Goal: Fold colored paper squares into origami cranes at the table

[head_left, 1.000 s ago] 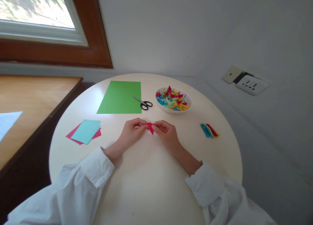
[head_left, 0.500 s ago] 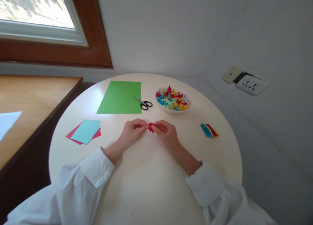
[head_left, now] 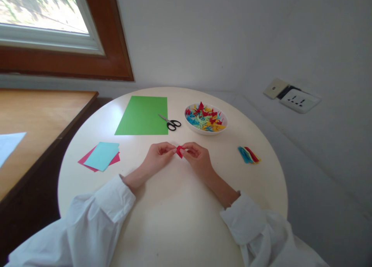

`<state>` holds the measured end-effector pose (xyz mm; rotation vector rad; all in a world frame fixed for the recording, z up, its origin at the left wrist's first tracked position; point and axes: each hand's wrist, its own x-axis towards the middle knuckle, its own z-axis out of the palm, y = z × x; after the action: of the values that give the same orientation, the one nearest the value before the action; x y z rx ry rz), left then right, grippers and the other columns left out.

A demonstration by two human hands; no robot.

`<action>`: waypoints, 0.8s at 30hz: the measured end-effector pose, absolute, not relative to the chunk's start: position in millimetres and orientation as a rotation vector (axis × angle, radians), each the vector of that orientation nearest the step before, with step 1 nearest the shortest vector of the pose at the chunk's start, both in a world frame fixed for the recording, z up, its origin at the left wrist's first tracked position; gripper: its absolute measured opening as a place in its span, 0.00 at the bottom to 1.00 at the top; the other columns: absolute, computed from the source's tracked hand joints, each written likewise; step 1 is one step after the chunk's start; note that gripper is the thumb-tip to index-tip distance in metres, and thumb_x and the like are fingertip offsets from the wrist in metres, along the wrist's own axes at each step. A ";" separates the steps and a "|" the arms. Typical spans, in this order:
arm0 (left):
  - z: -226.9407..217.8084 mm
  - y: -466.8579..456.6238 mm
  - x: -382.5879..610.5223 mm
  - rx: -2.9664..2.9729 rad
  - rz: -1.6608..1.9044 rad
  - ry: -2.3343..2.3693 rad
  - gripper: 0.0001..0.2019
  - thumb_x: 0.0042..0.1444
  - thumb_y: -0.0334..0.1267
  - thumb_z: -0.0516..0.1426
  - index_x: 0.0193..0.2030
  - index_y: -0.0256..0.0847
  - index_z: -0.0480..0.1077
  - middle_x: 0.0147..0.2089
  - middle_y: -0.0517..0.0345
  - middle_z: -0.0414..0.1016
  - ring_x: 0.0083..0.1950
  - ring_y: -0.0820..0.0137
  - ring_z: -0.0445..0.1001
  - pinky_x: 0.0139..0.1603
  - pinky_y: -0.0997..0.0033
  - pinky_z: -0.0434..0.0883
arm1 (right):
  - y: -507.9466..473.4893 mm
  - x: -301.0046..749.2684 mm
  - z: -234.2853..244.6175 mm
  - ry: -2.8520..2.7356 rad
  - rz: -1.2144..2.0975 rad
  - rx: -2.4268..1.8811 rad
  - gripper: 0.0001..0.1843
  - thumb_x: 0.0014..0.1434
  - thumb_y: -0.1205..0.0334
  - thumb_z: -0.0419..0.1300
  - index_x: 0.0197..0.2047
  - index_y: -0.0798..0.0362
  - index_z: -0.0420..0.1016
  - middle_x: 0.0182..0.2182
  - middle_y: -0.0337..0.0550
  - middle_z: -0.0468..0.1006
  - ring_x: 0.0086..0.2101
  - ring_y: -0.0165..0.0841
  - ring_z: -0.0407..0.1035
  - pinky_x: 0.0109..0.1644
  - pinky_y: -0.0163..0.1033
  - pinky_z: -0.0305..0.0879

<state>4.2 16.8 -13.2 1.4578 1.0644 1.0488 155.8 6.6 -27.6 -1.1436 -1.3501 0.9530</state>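
Note:
A small folded red paper piece [head_left: 179,151] sits between my two hands, just above the middle of the round cream table [head_left: 174,220]. My left hand [head_left: 158,155] pinches its left end with fingers closed. From the other side my right hand [head_left: 197,157] pinches the right end, fingers curled. Most of the paper is hidden by my fingertips. Both arms wear white sleeves.
A green sheet [head_left: 143,115] and black-handled scissors [head_left: 171,122] lie at the back of the table. A white bowl [head_left: 206,119] holds several coloured folded pieces. Light blue and pink sheets [head_left: 100,157] lie left, a small stack of coloured strips [head_left: 248,154] right. A wooden ledge [head_left: 35,119] lies left of the table.
The red paper has become more compact between my fingertips, and my right fingers have closed in a little. Both hands stay in the same place.

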 end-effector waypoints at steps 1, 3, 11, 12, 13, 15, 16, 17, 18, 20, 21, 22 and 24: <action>-12.7 16.6 4.3 1.452 1.047 1.066 0.14 0.44 0.47 0.60 0.26 0.35 0.73 0.25 0.55 0.76 0.27 0.71 0.70 0.28 0.74 0.65 | 6.7 155.7 -28.0 -1.343 0.972 -1.138 0.09 0.43 0.57 0.64 0.27 0.54 0.73 0.28 0.43 0.77 0.31 0.33 0.71 0.36 0.37 0.68; -11.3 16.0 4.4 1.443 1.041 1.066 0.14 0.44 0.47 0.60 0.27 0.35 0.73 0.26 0.54 0.76 0.27 0.72 0.70 0.28 0.74 0.65 | 6.6 155.2 -28.4 -1.322 1.013 -1.131 0.10 0.43 0.57 0.64 0.27 0.54 0.73 0.27 0.42 0.77 0.30 0.33 0.72 0.36 0.37 0.68; -9.5 15.3 5.1 1.432 1.041 1.038 0.13 0.46 0.45 0.59 0.28 0.34 0.71 0.27 0.55 0.75 0.28 0.72 0.70 0.30 0.74 0.65 | 5.7 154.1 -26.2 -1.310 1.043 -1.127 0.09 0.43 0.58 0.64 0.26 0.54 0.72 0.25 0.41 0.76 0.27 0.32 0.71 0.33 0.36 0.67; -9.6 15.2 5.4 1.423 1.039 1.021 0.12 0.46 0.44 0.59 0.28 0.35 0.71 0.27 0.55 0.75 0.28 0.72 0.71 0.31 0.74 0.66 | 5.6 154.3 -25.8 -1.313 1.042 -1.128 0.09 0.43 0.59 0.64 0.26 0.53 0.72 0.24 0.41 0.76 0.27 0.32 0.71 0.33 0.36 0.67; -9.6 15.2 5.6 1.415 1.042 1.004 0.12 0.45 0.43 0.60 0.29 0.35 0.71 0.27 0.55 0.75 0.29 0.71 0.71 0.32 0.74 0.66 | 5.4 154.4 -25.3 -1.313 1.043 -1.129 0.08 0.42 0.59 0.64 0.26 0.53 0.71 0.24 0.40 0.76 0.27 0.31 0.71 0.33 0.36 0.67; -9.8 15.0 5.9 1.404 1.051 0.981 0.11 0.44 0.43 0.61 0.29 0.35 0.70 0.28 0.55 0.75 0.30 0.71 0.72 0.33 0.73 0.67 | 4.9 154.5 -24.4 -1.313 1.050 -1.131 0.09 0.42 0.59 0.64 0.26 0.53 0.71 0.24 0.40 0.76 0.26 0.31 0.70 0.32 0.36 0.67; -10.0 15.0 5.9 1.402 1.054 0.976 0.11 0.44 0.42 0.61 0.29 0.35 0.70 0.28 0.55 0.75 0.30 0.71 0.72 0.33 0.73 0.67 | 4.7 154.3 -24.0 -1.312 1.055 -1.133 0.09 0.42 0.59 0.64 0.26 0.53 0.71 0.24 0.40 0.76 0.26 0.31 0.70 0.32 0.36 0.67; -10.2 14.9 5.9 1.401 1.055 0.975 0.11 0.44 0.42 0.61 0.29 0.35 0.70 0.28 0.55 0.75 0.30 0.71 0.72 0.33 0.72 0.67 | 4.5 154.1 -23.6 -1.310 1.058 -1.133 0.09 0.42 0.59 0.65 0.26 0.53 0.71 0.24 0.40 0.76 0.26 0.31 0.70 0.32 0.36 0.67; -10.5 14.9 5.8 1.400 1.054 0.977 0.10 0.44 0.42 0.61 0.29 0.35 0.70 0.27 0.55 0.75 0.30 0.71 0.72 0.33 0.73 0.67 | 4.4 153.8 -23.3 -1.308 1.063 -1.133 0.09 0.42 0.59 0.65 0.26 0.53 0.71 0.24 0.39 0.76 0.26 0.31 0.71 0.31 0.36 0.67; -11.2 15.1 5.6 1.398 1.051 0.978 0.10 0.44 0.41 0.60 0.29 0.35 0.70 0.27 0.55 0.75 0.29 0.71 0.72 0.32 0.73 0.67 | 4.6 153.2 -23.0 -1.302 1.073 -1.130 0.09 0.42 0.59 0.65 0.26 0.53 0.71 0.24 0.39 0.75 0.26 0.31 0.71 0.31 0.35 0.66; -11.6 15.3 5.5 1.396 1.050 0.979 0.10 0.45 0.41 0.60 0.29 0.35 0.70 0.27 0.55 0.75 0.29 0.71 0.72 0.31 0.73 0.67 | 4.8 153.0 -23.1 -1.299 1.078 -1.125 0.09 0.42 0.59 0.65 0.26 0.53 0.71 0.24 0.39 0.75 0.26 0.31 0.70 0.31 0.35 0.66; -12.0 15.5 5.5 1.393 1.049 0.982 0.10 0.45 0.40 0.60 0.29 0.35 0.70 0.26 0.55 0.75 0.29 0.71 0.72 0.31 0.73 0.66 | 5.1 152.8 -23.3 -1.295 1.082 -1.118 0.08 0.42 0.60 0.64 0.26 0.53 0.71 0.24 0.39 0.75 0.26 0.30 0.70 0.31 0.35 0.66; -12.5 15.9 5.4 1.387 1.047 0.988 0.09 0.45 0.40 0.60 0.28 0.35 0.70 0.26 0.55 0.75 0.28 0.72 0.71 0.31 0.74 0.66 | 5.7 152.8 -24.2 -1.289 1.084 -1.104 0.08 0.42 0.60 0.64 0.26 0.53 0.71 0.24 0.38 0.75 0.26 0.30 0.70 0.31 0.35 0.66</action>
<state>5.4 15.9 -12.5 1.3874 0.9882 1.0468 152.8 5.7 -24.2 -1.1040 -1.2890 1.0841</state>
